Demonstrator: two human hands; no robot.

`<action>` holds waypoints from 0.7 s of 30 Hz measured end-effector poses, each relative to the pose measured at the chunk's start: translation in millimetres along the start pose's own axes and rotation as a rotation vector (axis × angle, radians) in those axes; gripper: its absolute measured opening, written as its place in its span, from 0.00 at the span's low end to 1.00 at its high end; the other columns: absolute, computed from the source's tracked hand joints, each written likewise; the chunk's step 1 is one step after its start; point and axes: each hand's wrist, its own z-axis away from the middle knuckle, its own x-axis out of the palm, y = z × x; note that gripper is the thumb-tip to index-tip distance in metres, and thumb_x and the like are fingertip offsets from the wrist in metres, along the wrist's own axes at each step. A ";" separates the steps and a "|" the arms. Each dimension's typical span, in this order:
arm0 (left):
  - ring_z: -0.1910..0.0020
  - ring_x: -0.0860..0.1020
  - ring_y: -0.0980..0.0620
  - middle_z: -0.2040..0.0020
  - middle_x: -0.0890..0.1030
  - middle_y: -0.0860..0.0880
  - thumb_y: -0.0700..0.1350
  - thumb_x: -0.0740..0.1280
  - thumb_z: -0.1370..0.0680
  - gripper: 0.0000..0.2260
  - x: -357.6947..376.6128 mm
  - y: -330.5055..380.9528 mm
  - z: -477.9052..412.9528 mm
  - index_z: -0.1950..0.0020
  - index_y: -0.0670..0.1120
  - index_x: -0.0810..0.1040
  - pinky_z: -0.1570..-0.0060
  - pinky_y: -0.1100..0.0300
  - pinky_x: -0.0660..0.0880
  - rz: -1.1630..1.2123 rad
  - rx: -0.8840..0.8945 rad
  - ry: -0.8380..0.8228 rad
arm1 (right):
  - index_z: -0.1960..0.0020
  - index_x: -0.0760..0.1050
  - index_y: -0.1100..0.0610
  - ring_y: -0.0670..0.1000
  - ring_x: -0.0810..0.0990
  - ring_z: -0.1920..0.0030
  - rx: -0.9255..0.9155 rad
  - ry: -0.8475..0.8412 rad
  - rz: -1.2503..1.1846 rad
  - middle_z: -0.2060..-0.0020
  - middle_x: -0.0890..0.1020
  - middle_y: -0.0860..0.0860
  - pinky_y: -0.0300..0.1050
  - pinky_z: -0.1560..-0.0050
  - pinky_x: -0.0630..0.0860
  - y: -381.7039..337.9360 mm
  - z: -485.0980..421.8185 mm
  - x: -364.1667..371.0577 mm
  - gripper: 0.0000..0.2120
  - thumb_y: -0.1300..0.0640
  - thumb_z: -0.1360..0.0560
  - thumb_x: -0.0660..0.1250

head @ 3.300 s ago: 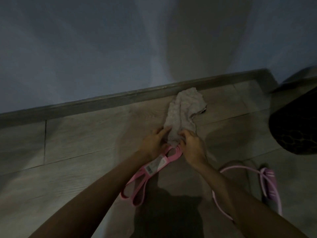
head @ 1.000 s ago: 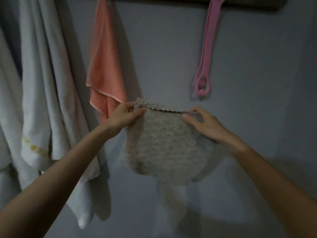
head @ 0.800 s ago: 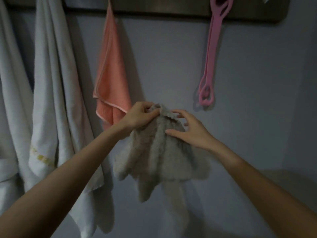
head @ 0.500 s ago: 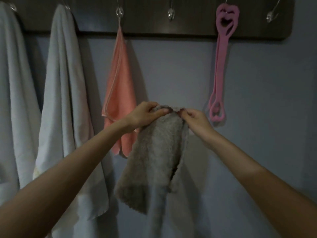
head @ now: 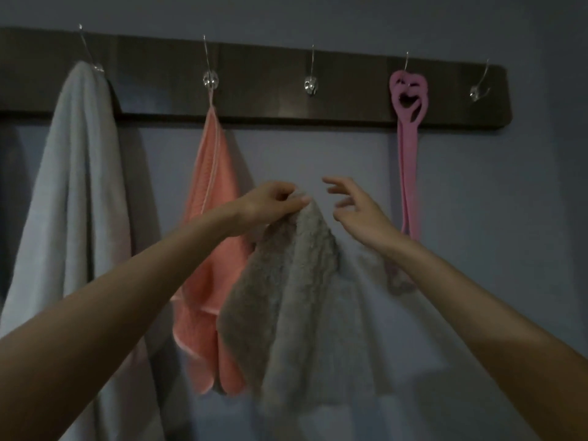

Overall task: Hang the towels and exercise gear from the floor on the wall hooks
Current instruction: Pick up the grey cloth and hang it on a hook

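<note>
Head view: the right hand [head: 359,211] has let go of the grey towel [head: 296,281], fingers spread, so the left hand [head: 270,203] alone pinches its bunched top edge below the empty hook [head: 311,85] — likely ready to lift on. Left of that hook hang a pink towel [head: 213,224] and a white towel [head: 73,186]; right of it a pink band [head: 409,138], then another free hook [head: 476,92] — nothing blocks the way.
</note>
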 end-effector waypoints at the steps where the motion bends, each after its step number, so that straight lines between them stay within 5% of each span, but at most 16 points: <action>1: 0.57 0.73 0.51 0.58 0.75 0.45 0.47 0.64 0.21 0.15 -0.3 2.5 -7.5 0.51 0.33 0.76 0.53 0.55 0.71 -0.044 0.040 -0.021 | 0.32 0.67 0.51 0.47 0.75 0.46 -0.015 -0.048 -0.062 0.41 0.74 0.50 0.28 0.53 0.70 -3.1 -5.6 1.4 0.24 0.67 0.26 0.61; 6: 0.54 0.76 0.43 0.54 0.79 0.39 0.46 0.64 0.21 0.12 -8.3 1.9 -38.7 0.49 0.37 0.77 0.51 0.51 0.72 -0.273 0.184 0.059 | 0.45 0.76 0.57 0.44 0.78 0.54 0.068 -0.051 -0.218 0.52 0.80 0.51 0.35 0.52 0.74 -1.7 -28.6 -0.2 0.09 0.56 0.24 0.65; 8: 0.55 0.75 0.47 0.54 0.79 0.43 0.47 0.64 0.22 0.11 -12.8 0.8 -47.0 0.49 0.39 0.77 0.54 0.55 0.71 -0.313 0.207 0.100 | 0.50 0.77 0.58 0.45 0.79 0.58 0.036 -0.029 -0.210 0.57 0.81 0.51 0.34 0.57 0.75 -2.2 -36.6 -2.6 0.07 0.55 0.24 0.66; 11: 0.61 0.74 0.56 0.59 0.76 0.51 0.49 0.66 0.23 0.09 -23.8 1.6 -60.9 0.52 0.44 0.76 0.61 0.63 0.70 -0.261 0.191 0.143 | 0.50 0.75 0.62 0.47 0.77 0.58 -0.035 0.036 -0.105 0.58 0.78 0.52 0.39 0.59 0.73 -4.8 -57.6 -6.9 0.11 0.53 0.23 0.64; 16: 0.63 0.74 0.65 0.58 0.78 0.48 0.46 0.70 0.25 0.09 -47.3 7.4 -87.5 0.51 0.40 0.80 0.61 0.70 0.69 -0.246 0.206 0.306 | 0.53 0.68 0.53 0.46 0.71 0.56 -0.170 0.136 0.070 0.53 0.72 0.50 0.36 0.61 0.65 -17.7 -107.1 -22.2 0.04 0.54 0.21 0.59; 21: 0.56 0.74 0.56 0.57 0.79 0.47 0.46 0.70 0.26 0.11 -67.9 25.6 -127.9 0.49 0.41 0.81 0.57 0.64 0.72 -0.241 0.197 0.554 | 0.51 0.69 0.54 0.44 0.71 0.59 -0.329 0.270 -0.017 0.60 0.72 0.46 0.36 0.59 0.68 -29.4 -155.4 -42.3 0.03 0.58 0.23 0.62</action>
